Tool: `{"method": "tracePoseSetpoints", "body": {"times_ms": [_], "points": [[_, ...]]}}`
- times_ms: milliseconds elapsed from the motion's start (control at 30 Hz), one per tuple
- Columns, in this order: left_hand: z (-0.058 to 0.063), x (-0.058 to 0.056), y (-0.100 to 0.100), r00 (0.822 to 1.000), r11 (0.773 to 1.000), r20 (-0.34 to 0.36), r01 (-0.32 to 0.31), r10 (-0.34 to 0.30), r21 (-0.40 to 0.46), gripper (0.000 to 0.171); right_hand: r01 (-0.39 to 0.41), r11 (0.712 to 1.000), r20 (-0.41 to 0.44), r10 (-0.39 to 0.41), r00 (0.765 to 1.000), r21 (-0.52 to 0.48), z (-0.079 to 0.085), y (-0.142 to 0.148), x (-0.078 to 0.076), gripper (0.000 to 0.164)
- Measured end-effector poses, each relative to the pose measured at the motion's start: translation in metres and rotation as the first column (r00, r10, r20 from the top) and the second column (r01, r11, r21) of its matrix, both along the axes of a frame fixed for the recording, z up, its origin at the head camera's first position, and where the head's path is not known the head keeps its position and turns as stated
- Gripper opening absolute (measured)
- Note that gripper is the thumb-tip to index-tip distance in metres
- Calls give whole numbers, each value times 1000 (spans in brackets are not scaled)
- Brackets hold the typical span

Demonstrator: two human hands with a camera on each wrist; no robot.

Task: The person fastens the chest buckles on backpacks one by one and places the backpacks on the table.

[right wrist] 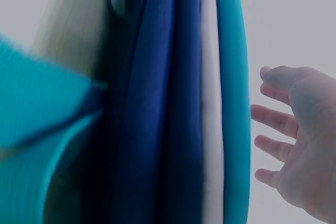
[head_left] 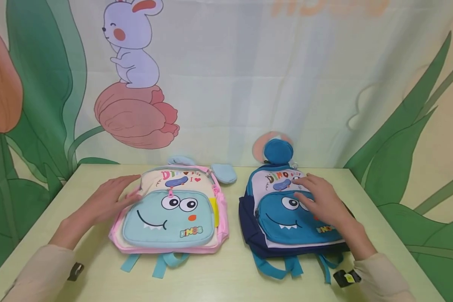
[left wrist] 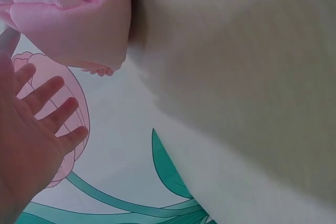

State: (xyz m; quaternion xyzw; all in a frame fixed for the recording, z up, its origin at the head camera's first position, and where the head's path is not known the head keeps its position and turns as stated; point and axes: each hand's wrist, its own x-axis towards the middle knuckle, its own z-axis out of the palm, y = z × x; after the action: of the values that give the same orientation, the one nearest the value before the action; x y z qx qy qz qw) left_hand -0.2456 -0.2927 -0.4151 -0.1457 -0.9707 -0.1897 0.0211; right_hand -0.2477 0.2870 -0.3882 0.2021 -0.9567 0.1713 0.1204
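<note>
Two children's backpacks with dinosaur faces lie side by side on the table. The left one is a pink and cream backpack [head_left: 151, 230] with a light blue front pocket; the right one is a navy and teal backpack [head_left: 275, 218]. At the left edge of the pink backpack is my left hand [head_left: 111, 195], fingers spread and holding nothing. In the left wrist view that hand [left wrist: 37, 135] shows loosely straight fingers beside the pink fabric [left wrist: 79, 24]. Above the teal backpack's right side hovers my right hand [head_left: 322, 197], fingers extended, apart from the bag's front [right wrist: 233, 103] in the right wrist view.
The pale table [head_left: 211, 279] ends at a printed curtain [head_left: 219, 84] with a rabbit and tulips. Teal straps [head_left: 272, 268] trail from the backpacks' lower edges toward the front. A round teal pouch [head_left: 279, 151] stands up at the top of the right backpack.
</note>
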Motion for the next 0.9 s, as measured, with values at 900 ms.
{"method": "tracePoseSetpoints", "body": {"times_ms": [900], "points": [[-12, 29, -36, 995, 979, 91, 22, -41, 202, 69, -150, 987, 43, 152, 987, -59, 13, -71, 8, 41]]}}
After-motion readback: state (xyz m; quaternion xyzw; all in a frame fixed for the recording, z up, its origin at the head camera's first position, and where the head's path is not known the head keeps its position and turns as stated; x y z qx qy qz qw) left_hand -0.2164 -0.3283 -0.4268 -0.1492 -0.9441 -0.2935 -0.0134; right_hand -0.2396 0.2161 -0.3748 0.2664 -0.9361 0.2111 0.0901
